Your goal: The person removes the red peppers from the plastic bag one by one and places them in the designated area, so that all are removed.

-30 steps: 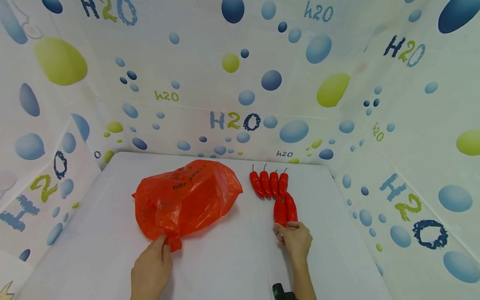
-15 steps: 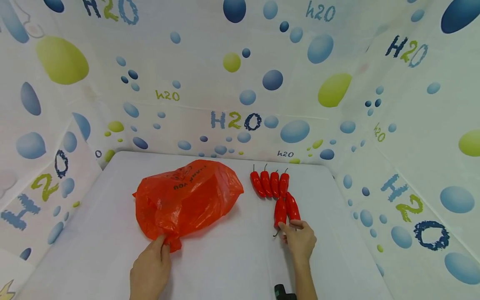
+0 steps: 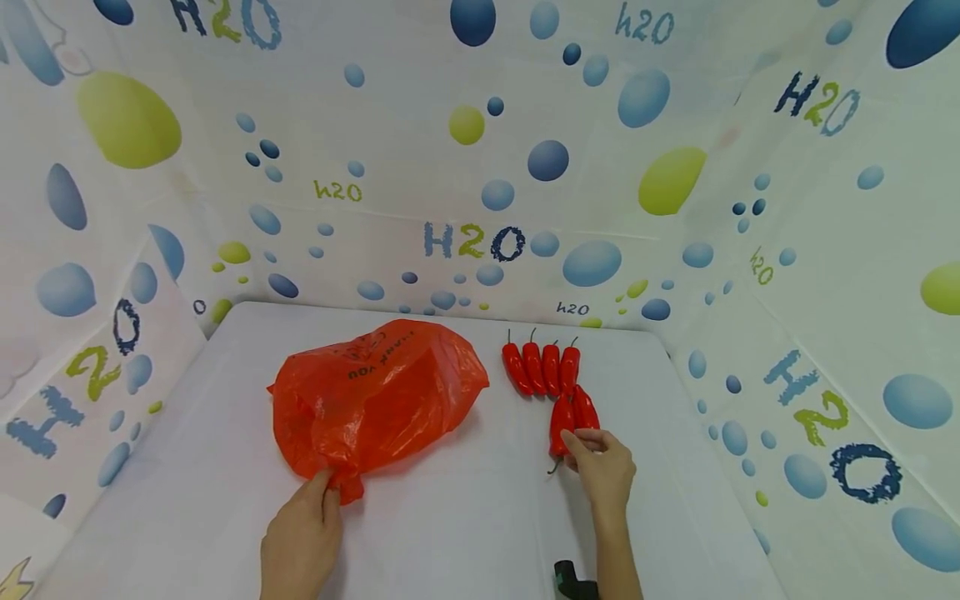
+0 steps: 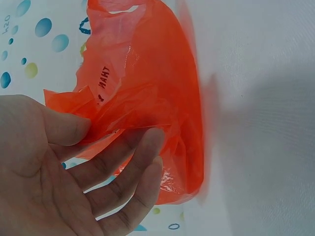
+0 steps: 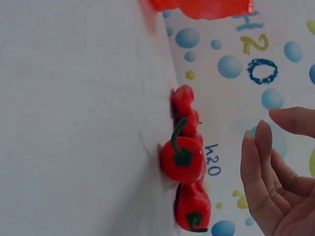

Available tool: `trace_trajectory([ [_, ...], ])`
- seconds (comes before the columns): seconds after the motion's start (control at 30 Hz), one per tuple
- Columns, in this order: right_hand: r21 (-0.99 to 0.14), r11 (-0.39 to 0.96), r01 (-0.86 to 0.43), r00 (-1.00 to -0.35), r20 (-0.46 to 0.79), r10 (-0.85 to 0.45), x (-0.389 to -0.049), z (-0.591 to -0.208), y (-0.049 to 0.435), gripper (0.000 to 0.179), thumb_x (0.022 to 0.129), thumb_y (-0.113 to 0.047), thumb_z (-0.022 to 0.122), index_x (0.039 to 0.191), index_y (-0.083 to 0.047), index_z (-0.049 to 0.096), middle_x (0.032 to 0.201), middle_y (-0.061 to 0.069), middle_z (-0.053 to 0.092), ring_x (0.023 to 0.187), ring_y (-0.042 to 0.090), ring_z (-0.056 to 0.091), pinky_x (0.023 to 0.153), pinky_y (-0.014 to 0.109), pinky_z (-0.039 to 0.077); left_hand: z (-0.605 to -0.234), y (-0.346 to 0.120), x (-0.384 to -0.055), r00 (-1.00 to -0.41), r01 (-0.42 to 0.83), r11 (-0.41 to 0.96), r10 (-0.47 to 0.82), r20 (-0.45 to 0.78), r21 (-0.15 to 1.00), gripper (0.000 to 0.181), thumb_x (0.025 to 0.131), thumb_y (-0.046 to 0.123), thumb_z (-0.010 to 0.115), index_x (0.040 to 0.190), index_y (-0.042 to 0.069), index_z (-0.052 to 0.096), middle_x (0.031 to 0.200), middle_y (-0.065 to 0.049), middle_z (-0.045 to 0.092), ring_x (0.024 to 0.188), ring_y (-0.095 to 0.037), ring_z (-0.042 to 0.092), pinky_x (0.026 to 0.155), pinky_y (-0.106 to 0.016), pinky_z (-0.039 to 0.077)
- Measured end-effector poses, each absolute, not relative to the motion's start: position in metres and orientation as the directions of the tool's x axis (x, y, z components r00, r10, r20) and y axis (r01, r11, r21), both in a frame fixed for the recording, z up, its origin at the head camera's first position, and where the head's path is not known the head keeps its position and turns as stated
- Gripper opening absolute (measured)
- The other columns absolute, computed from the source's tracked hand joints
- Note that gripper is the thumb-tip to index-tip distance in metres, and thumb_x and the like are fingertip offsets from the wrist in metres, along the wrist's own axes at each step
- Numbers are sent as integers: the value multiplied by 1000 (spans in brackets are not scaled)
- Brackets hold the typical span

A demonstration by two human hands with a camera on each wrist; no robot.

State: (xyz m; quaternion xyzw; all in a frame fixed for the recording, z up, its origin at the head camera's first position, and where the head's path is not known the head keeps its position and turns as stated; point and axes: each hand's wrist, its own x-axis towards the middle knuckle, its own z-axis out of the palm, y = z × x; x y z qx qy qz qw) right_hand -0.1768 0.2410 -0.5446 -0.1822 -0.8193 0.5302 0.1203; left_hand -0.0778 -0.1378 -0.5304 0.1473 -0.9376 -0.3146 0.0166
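Note:
My left hand (image 3: 303,537) pinches the gathered near end of a thin red plastic bag (image 3: 382,383) between thumb and index finger; its other fingers spread loosely in the left wrist view. The bag is puffed up and lies left of centre. My right hand (image 3: 606,475) hovers over the near ends of two red chili peppers, the left one (image 3: 561,425) and the right one (image 3: 587,407). In the right wrist view this hand (image 5: 280,191) has its thumb and fingers apart with nothing between them, off to the side of the peppers' green stems (image 5: 183,156).
A row of several more red chili peppers (image 3: 532,369) lies just behind the two, stems pointing away. A white sheet (image 3: 450,517) covers the table. Patterned curtains (image 3: 480,167) enclose the back and sides. A dark device (image 3: 573,581) sits at my right wrist.
My right hand has let go of the right-hand pepper and drawn slightly right, so the left pepper's stem now shows. My left hand and the bag stay in place.

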Motion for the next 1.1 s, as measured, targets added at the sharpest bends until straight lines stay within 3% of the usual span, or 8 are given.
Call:
trace_trajectory([
  [0.2, -899, 422, 116, -940, 38, 339, -183, -527, 228, 33, 91, -36, 82, 107, -9, 76, 88, 8, 75, 74, 27, 75, 65, 21, 58, -528, -140, -77, -951, -283, 748, -299, -75, 600, 38, 106, 17, 50, 139, 0, 60, 120, -19, 71, 102, -41, 70, 89, -65, 55],
  [0.4, -913, 407, 26, -976, 66, 209, -189, -512, 215, 25, 91, -34, 83, 104, -13, 77, 83, 5, 76, 70, 22, 75, 66, 30, 62, -528, -143, -75, -948, -287, 740, -309, -71, 608, 40, 107, 18, 48, 141, 0, 60, 126, -21, 69, 111, -46, 68, 90, -67, 53],
  [0.57, -924, 380, -41, -993, 79, 86, -191, -501, 199, 25, 89, -35, 85, 105, -16, 79, 84, 4, 75, 71, 18, 76, 70, 28, 62, -528, -144, -73, -947, -275, 742, -319, -39, 612, 39, 107, 18, 48, 139, 0, 61, 125, -22, 70, 112, -47, 67, 89, -67, 54],
  [0.87, -899, 406, -166, -985, 132, -111, -195, -478, 173, 17, 90, -31, 83, 103, -20, 80, 84, -2, 76, 70, 16, 75, 73, 34, 63, -522, -148, -71, -944, -261, 729, -330, -9, 633, 39, 107, 17, 47, 139, -1, 60, 129, -24, 68, 115, -48, 66, 92, -68, 51],
  [1.1, -873, 415, -257, -951, 151, -271, -198, -472, 148, 23, 93, -31, 80, 109, -15, 80, 87, -7, 76, 75, 17, 76, 72, 33, 63, -518, -150, -73, -943, -259, 714, -333, -10, 650, 40, 108, 17, 47, 141, -1, 59, 133, -25, 66, 116, -48, 65, 95, -68, 51],
])
